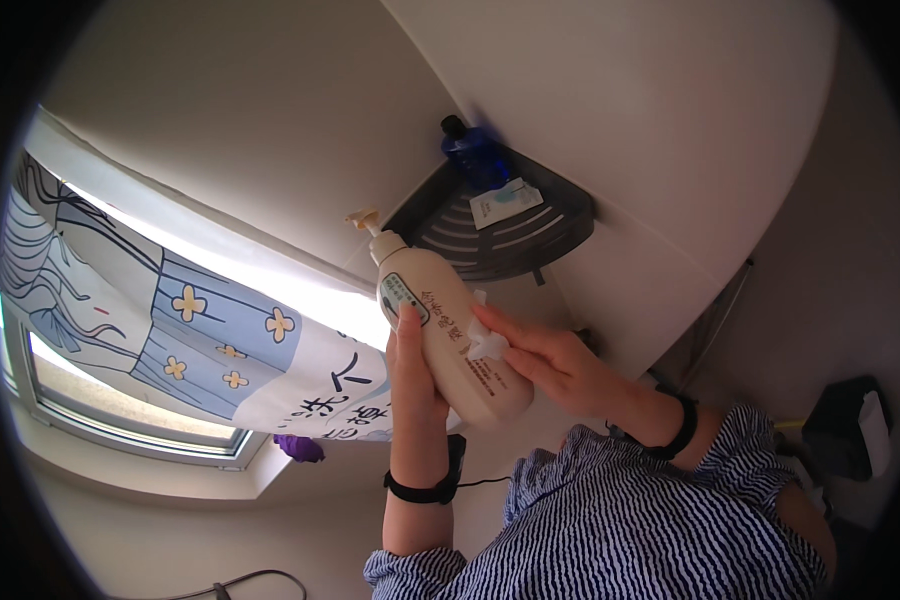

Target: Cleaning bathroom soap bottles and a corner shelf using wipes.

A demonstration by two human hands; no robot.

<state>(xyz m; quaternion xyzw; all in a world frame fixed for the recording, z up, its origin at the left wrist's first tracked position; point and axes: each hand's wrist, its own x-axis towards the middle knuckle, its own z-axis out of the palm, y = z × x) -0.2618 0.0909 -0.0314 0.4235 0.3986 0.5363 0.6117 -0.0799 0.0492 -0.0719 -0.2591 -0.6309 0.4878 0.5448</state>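
Observation:
A large cream pump bottle [454,340] is tilted in front of me, its pump head [365,219] pointing up and to the left. My left hand [416,372] is closed around the bottle's left side, with the thumb up by the oval label. In my right hand [558,368] is a crumpled white tissue [486,343], pinched between the fingers and pressed to the bottle's printed front. The palm side of my left hand is hidden behind the bottle.
Beyond the bottle, a dark slatted corner shelf [576,222] carries a blue bottle [476,156] with a black cap and a white packet [507,204]. A patterned curtain [232,318] hangs at the left by a window [130,395]. A black-and-white box [850,428] is at far right.

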